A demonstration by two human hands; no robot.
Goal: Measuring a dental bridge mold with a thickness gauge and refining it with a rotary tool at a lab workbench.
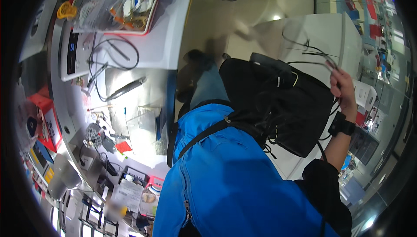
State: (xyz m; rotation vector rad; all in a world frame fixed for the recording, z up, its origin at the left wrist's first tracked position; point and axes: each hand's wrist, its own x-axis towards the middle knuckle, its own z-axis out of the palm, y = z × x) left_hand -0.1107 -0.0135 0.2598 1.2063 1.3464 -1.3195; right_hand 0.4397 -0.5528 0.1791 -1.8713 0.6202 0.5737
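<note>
A: Which hand shows, and what does it hold?

B: The right hand [343, 87], with a black watch [343, 126] on its wrist, is raised at the right and clenched around a bundle of thin black cables [310, 50]. The cables loop up over a white cabinet [343, 33]. The left hand is out of view.

A: What lies just below the hand?

B: A black bag [295, 111], hanging against the person's blue jacket [234, 185]; a black strap [204, 135] crosses the jacket's front.

A: And the worktop?

B: The grey worktop [156, 50] runs along the left. Near its far edge stands a white tray [134, 7] of small parts under a clear plastic bag [93, 4], with a yellow tape roll [66, 10] beside it. A white box [74, 52] with a dark panel sits at the left edge, black leads [114, 54] coiled next to it. A soldering iron [126, 88] lies mid-worktop. Toward the near edge are a clear sheet [143, 128] and a red scrap [123, 146].
</note>
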